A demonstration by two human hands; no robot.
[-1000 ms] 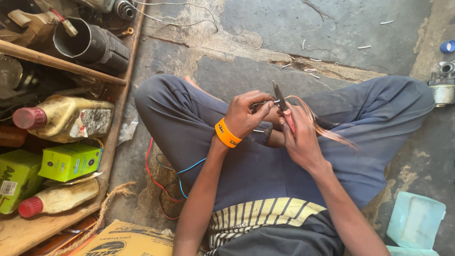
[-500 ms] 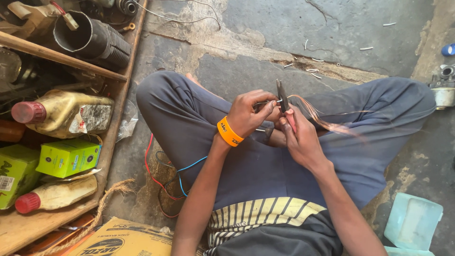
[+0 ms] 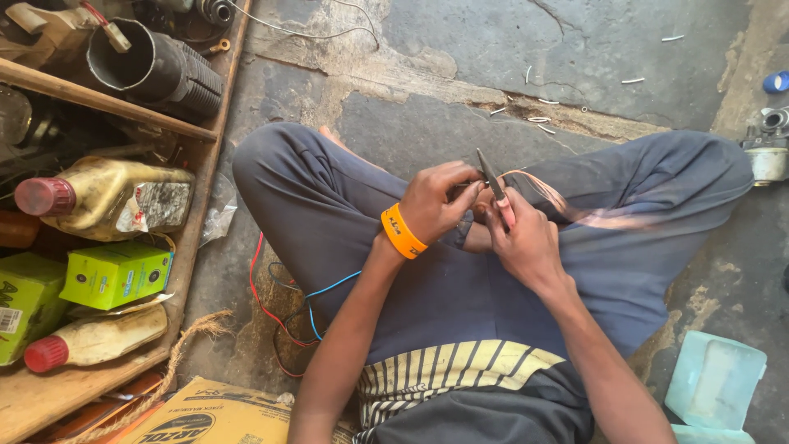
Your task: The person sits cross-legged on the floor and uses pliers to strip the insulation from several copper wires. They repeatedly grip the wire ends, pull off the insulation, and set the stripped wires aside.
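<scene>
Over the lap of a person seated cross-legged on a cracked concrete floor (image 3: 592, 49), the two hands meet. The left hand (image 3: 440, 201), with an orange wristband (image 3: 402, 232) at its wrist, has its fingers curled and pinched on one end of a bundle of thin copper-coloured wire strands (image 3: 567, 205). The right hand (image 3: 526, 242) is closed around the red-sleeved handles of a pair of pliers (image 3: 493, 182), whose dark tip points up and away from the body, just beside the left fingertips. The wire strands fan out from between the hands to the person's right and lie blurred across the grey trouser leg; whether the pliers' tip actually bites the wire cannot be told.

Nearest the viewer, a striped shirt hem (image 3: 448, 374) covers the waist, a printed cardboard box (image 3: 205, 415) lies at the lower edge, and a pale blue plastic container (image 3: 715, 386) sits on the floor at the person's right. Beside the left knee, loose red, blue and black wires (image 3: 288, 312) trail on the floor. Further left, a wooden shelf (image 3: 107, 103) holds a yellowish oil bottle with a red cap (image 3: 107, 197), a green carton (image 3: 115, 275) and a black corrugated hose (image 3: 160, 70). Beyond the knees, short white wire offcuts (image 3: 538, 121) litter a crack in the floor.
</scene>
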